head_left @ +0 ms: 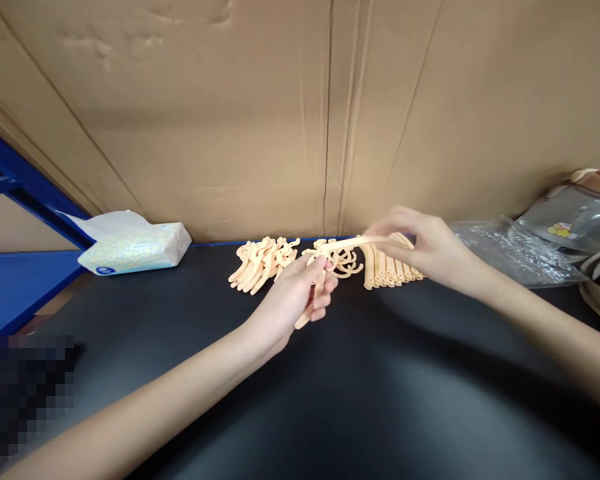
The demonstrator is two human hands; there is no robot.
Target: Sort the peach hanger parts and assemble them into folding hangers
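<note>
My left hand (pixel 291 293) is closed around a beige plastic piece (pixel 303 319) that looks like a hanger arm; its lower end sticks out below my fingers. In my right hand (pixel 427 243), pinched between thumb and fingers, is a similar long beige piece (pixel 349 244). Its far end reaches the top of the left-hand piece; whether they are joined, I cannot tell. Behind my hands lies a pile of curved beige arms (pixel 254 267), then a heap of beige hooks (pixel 349 267). A row of beige arms with holes (pixel 387 272) lies under my right hand.
All this rests on a black tabletop (pixel 330 413) against a cardboard wall (pixel 230 120). A tissue pack (pixel 135 247) lies at left beside a blue metal frame (pixel 35 187). At right are crumpled clear plastic (pixel 500 247) and a transparent container (pixel 575 207).
</note>
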